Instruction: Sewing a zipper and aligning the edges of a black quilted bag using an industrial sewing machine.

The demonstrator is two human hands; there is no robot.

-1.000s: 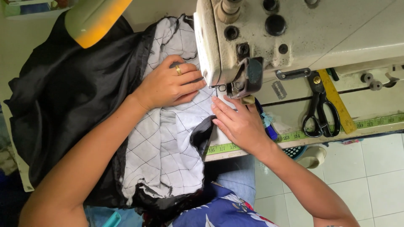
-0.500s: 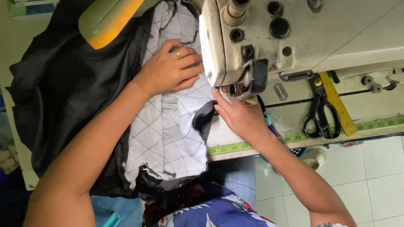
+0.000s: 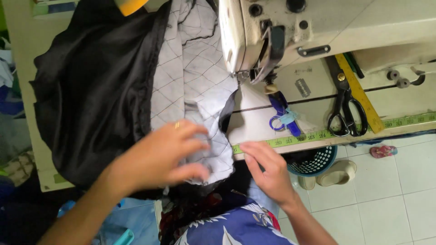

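Quilted grey lining [image 3: 190, 86], stitched in a diamond grid and joined to a black outer fabric [image 3: 95, 90], lies across the sewing table [image 3: 408, 109] to the left of the machine head [image 3: 290, 31], with its near edge hanging over the table's front. In the two earlier views both hands pressed this lining flat right at the presser foot [image 3: 247, 75]; now both have drawn back toward the worker's body, and the area under the foot lies uncovered, the lining's edge just beside it. The left hand [image 3: 163, 156] is curled around the lower end of the lining, fingers closed on a fold of it near the table edge. The right hand [image 3: 268, 170] is open and holds nothing, its fingertips touching the yellow-green measuring tape [image 3: 318, 135] fixed along the front edge of the table. Judged from this withdrawal, guiding at the needle has stopped and the cloth is being gathered or repositioned rather than fed. Further right on the table lie small blue-handled snips [image 3: 279, 113], large black scissors [image 3: 345, 102] and a yellow ruler [image 3: 359, 90]; a razor blade [image 3: 303, 87] lies near the machine base. Below the table stands a teal mesh basket [image 3: 318, 161] on the tiled floor [image 3: 399, 199].
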